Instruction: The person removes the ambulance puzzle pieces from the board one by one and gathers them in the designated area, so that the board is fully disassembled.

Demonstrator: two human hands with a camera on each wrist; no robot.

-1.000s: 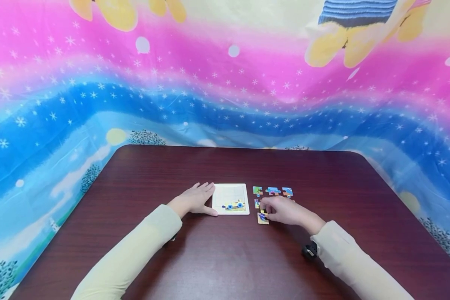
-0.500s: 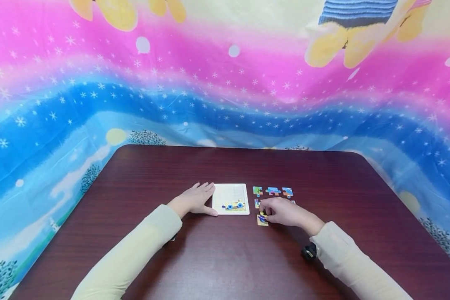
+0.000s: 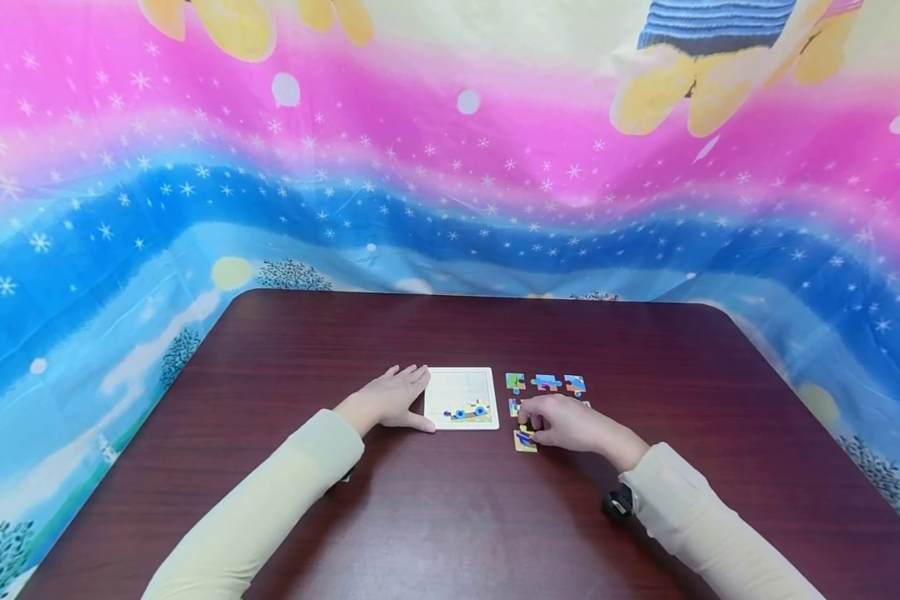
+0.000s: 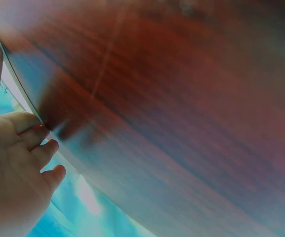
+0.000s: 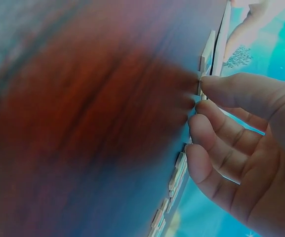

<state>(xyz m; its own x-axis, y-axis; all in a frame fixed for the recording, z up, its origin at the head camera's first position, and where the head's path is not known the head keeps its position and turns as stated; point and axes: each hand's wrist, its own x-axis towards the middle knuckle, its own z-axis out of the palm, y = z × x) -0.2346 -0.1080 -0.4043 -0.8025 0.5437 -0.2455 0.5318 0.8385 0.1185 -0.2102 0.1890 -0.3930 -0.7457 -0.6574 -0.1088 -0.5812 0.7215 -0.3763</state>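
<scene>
My left hand point(image 3: 392, 397) lies at the left edge of a white-framed puzzle board point(image 3: 459, 369), fingers spread and thumb at its near corner. One section in the board's lower right shows a yellow vehicle with blue wheels point(image 3: 471, 411). To the right of the board, my right hand point(image 3: 568, 419) pinches a yellow-and-blue puzzle piece point(image 3: 526, 442) by its far right side, low over the table. The right wrist view shows the thumb point(image 5: 231, 89) at that piece's edge, with the other fingers curled. Part of the piece is hidden under the fingertips.
Beyond the right hand lies a row of loose pieces: a green one point(image 3: 515, 382), a blue one point(image 3: 546, 382) and another point(image 3: 574, 383). A second row is partly covered by that hand. A patterned cloth point(image 3: 450, 225) hangs behind the dark wooden table point(image 3: 450, 508).
The pinched piece has shifted slightly toward the near edge and turned a little since one second ago. My left hand and the board have stayed still.
</scene>
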